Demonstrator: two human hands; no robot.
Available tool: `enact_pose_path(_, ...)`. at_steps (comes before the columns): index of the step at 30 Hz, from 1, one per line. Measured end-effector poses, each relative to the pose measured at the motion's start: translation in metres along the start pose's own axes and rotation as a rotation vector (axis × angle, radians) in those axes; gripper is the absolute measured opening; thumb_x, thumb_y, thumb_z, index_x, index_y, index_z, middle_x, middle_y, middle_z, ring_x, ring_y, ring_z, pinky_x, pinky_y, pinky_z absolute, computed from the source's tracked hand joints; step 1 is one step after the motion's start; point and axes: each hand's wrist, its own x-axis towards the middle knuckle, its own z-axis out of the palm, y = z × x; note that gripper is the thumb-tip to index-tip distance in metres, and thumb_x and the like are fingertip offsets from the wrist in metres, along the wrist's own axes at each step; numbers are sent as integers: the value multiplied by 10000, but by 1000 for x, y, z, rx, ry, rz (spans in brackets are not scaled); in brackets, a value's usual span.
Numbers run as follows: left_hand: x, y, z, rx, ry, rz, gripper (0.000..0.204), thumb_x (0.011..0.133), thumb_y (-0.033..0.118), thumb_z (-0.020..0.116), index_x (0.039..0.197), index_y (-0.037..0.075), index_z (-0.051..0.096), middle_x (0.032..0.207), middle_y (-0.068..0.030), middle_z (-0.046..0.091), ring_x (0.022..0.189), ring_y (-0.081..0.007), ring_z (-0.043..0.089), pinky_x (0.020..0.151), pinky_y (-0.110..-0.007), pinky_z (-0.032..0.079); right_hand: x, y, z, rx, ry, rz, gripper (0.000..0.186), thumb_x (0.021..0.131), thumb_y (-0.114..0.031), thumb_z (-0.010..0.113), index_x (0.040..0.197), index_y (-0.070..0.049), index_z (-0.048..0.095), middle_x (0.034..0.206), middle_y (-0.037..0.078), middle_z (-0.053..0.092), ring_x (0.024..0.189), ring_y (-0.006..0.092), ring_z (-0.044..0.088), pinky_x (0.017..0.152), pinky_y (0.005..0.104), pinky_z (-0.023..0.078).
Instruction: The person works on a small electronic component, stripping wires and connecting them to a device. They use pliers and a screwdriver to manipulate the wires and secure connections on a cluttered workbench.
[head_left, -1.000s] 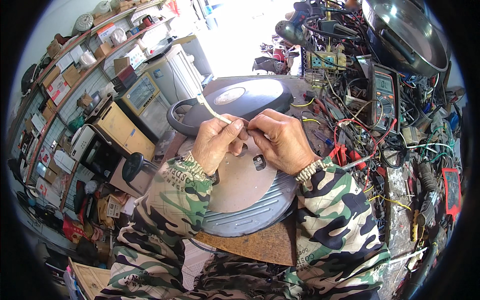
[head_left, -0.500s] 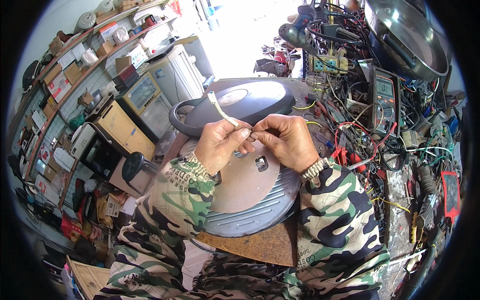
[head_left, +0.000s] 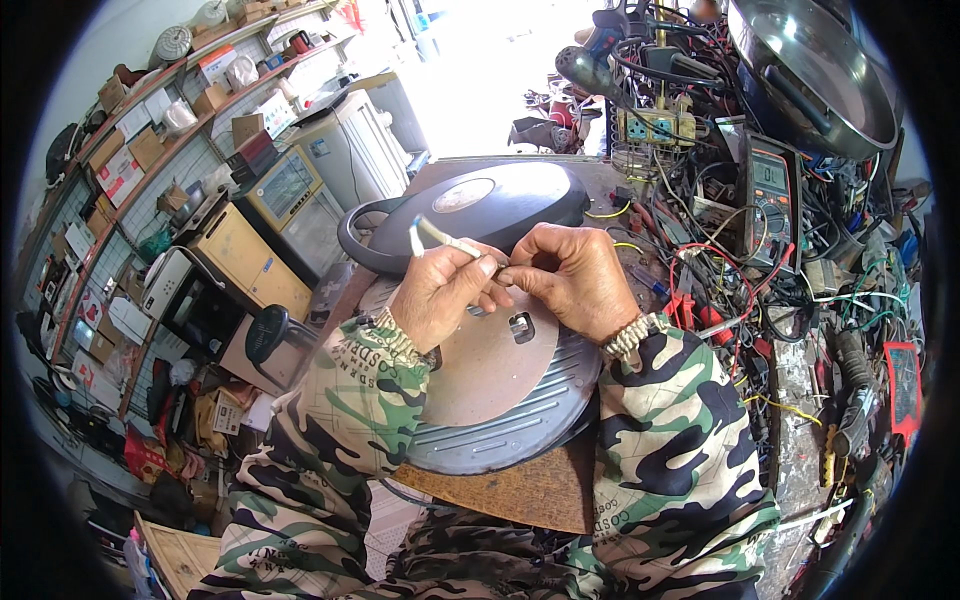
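Note:
My left hand (head_left: pixel 440 290) pinches a thin white sleeved wire (head_left: pixel 440 238) that sticks up and to the left from its fingers. My right hand (head_left: pixel 565 275) meets it fingertip to fingertip and pinches the same wire's near end. Both hands hover over a round copper-coloured metal disc (head_left: pixel 480 370) with a small rectangular cut-out, which lies on a ribbed grey round appliance base (head_left: pixel 510 430). A black oval appliance lid (head_left: pixel 480 205) lies just behind the hands.
A brown work board (head_left: pixel 520 490) carries the base. To the right lie tangled wires (head_left: pixel 720 270), a multimeter (head_left: pixel 765 195), red pliers (head_left: pixel 685 305) and a large steel pan (head_left: pixel 810 70). Shelves of boxes (head_left: pixel 150 130) and old appliances (head_left: pixel 280 185) stand at left.
The free end of the white wire has swung lower and further left. Both hands stay pinched together above the disc, almost unmoved since half a second ago.

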Motion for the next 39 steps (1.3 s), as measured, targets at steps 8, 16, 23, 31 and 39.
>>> enact_pose_path(8,-8,-2,-8,-111,77,-45,318,1083,198,537,1174,-98,609,940,-133,712,845,-173,715,724,-266,565,3,2,8,-5,-27,-33,161,796,-66,810,873,25,702,718,119,697,664,158,688,639,315,551)
enact_pose_path(16,8,-2,4,-105,42,-2,293,1071,187,564,1151,-87,628,957,-124,706,847,-164,710,735,-262,565,-2,-8,-8,-145,10,-71,109,847,-82,727,862,22,696,743,169,701,678,275,710,659,367,549)
enact_pose_path(23,3,-2,-1,-100,35,53,262,1077,159,539,1151,-77,629,987,-126,704,874,-183,715,768,-280,572,3,-8,0,-57,33,80,176,852,-125,622,857,38,687,753,202,695,694,308,699,681,390,540)
enact_pose_path(31,-2,-8,1,-73,-9,81,273,1085,170,525,1160,-72,628,1011,-143,713,914,-201,728,801,-289,583,8,16,2,30,-80,110,130,852,-79,639,881,40,682,742,159,693,683,207,677,669,355,534)
enact_pose_path(39,5,-10,-3,-341,143,-57,261,1053,207,605,1118,-40,660,936,-104,702,768,-149,663,702,-270,545,1,10,-6,108,-18,96,125,842,18,718,953,25,662,885,62,695,753,116,654,670,262,538)
